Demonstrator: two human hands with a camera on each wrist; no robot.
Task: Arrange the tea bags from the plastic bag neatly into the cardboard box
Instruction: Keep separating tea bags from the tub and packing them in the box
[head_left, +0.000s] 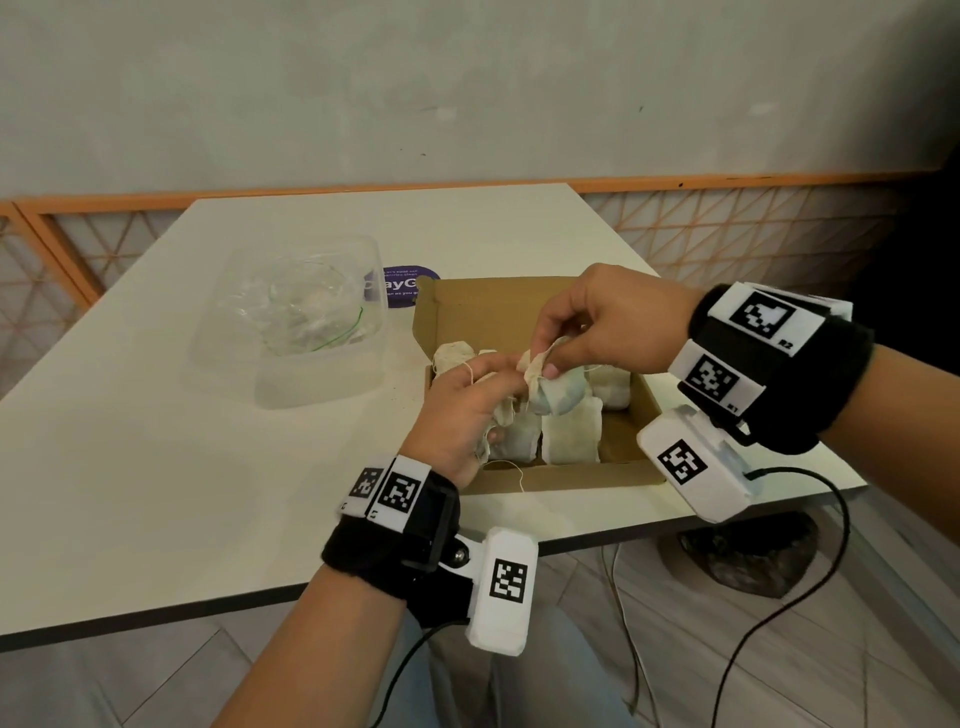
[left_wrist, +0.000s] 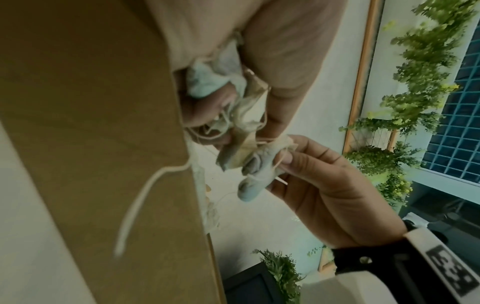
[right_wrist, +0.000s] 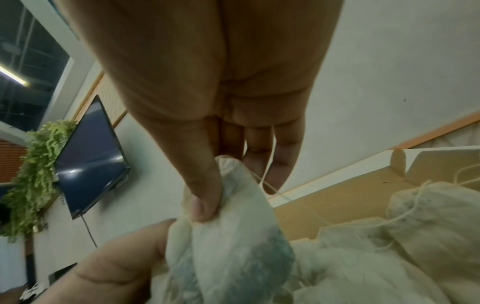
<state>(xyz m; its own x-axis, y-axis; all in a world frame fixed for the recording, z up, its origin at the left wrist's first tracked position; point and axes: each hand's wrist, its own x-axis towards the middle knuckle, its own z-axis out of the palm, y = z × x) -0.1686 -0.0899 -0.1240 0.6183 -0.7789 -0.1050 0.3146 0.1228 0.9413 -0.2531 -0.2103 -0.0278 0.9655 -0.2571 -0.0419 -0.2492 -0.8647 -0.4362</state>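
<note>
An open brown cardboard box (head_left: 524, 304) sits on the white table with several pale tea bags (head_left: 571, 436) laid flat in it. Above the box's left side, my left hand (head_left: 467, 410) grips a clump of tea bags (left_wrist: 244, 115) with tangled strings. My right hand (head_left: 587, 327) pinches the top of one bluish tea bag (head_left: 558, 392) between thumb and fingers, right beside the left hand's clump. The right wrist view shows that thumb (right_wrist: 205, 203) pressed on the bag (right_wrist: 233, 236). The crumpled clear plastic bag (head_left: 306, 312) lies in a clear tub to the left.
The clear plastic tub (head_left: 322, 387) stands left of the box. A purple sticker (head_left: 400, 286) lies on the table (head_left: 156, 467) behind the box. A loose string (head_left: 519, 475) hangs over the box's front wall. Cables (head_left: 779, 597) drop past the table's near edge.
</note>
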